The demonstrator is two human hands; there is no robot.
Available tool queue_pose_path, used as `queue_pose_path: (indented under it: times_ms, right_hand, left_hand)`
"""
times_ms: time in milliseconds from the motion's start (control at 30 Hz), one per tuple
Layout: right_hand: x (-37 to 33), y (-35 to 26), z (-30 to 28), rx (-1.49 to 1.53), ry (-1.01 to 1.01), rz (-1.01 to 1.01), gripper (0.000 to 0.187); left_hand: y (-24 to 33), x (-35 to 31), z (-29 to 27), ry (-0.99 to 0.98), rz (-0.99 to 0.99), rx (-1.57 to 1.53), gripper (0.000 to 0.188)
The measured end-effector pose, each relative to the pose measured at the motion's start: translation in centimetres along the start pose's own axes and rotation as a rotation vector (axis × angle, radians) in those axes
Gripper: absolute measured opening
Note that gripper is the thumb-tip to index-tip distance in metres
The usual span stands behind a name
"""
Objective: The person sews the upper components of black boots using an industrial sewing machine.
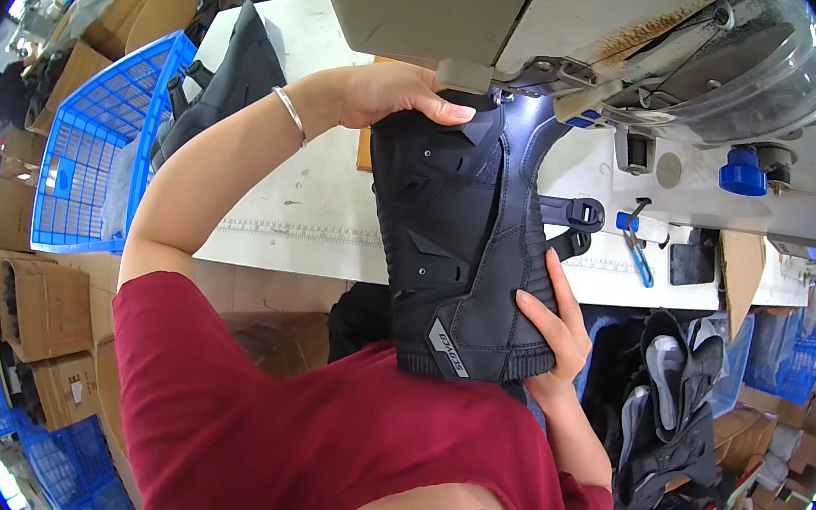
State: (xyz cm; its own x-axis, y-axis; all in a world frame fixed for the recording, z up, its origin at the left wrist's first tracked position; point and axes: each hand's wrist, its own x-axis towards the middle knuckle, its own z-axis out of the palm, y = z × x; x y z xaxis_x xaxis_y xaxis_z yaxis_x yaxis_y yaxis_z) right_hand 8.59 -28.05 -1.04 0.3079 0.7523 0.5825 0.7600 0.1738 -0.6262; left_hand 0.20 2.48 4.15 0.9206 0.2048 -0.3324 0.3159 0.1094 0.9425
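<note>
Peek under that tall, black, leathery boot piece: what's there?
Beside the boot piece, the flat white tabletop shows; black buckled straps poke out at right, a thin brown strip at left. Whatever lies straight beneath is covered.

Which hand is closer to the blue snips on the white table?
Right. The right hand holds the black boot piece, left of the blue snips and lower in the picture; the left hand is farther away, up by the sewing machine.
</note>
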Motion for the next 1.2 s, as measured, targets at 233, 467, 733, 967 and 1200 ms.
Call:
queue_pose_path:
  times_ms: [233, 467, 733, 967, 1200]
  right_hand:
    - [0.9, -1.2, -0.9, 0.014, -0.031, 0.02, 0.029]
    - [0.3, 0.2, -0.8, 0.052, 0.0, -0.009, 0.027]
    - [0.6, -1.4, -0.6, 0.026, -0.014, 0.06, 0.029]
    - [0.8, -2.5, 0.7, -0.023, 0.034, 0.052, 0.03]
    - [2.3, -3.1, 0.9, -0.05, 0.064, 0.05, 0.033]
  left_hand:
    - [0.0, -0.2, 0.1, 0.02, 0.004, 0.013, 0.048]
    - [-0.6, 0.3, -0.1, 0.016, 0.078, -0.022, 0.059]
    - [0.1, 0.1, -0.1, 0.071, 0.035, 0.002, 0.056]
    - [-0.8, 1.2, -1.3, 0.071, 0.034, 0.092, 0.058]
    - [-0.3, 1.8, -2.4, 0.067, 0.059, 0.151, 0.054]
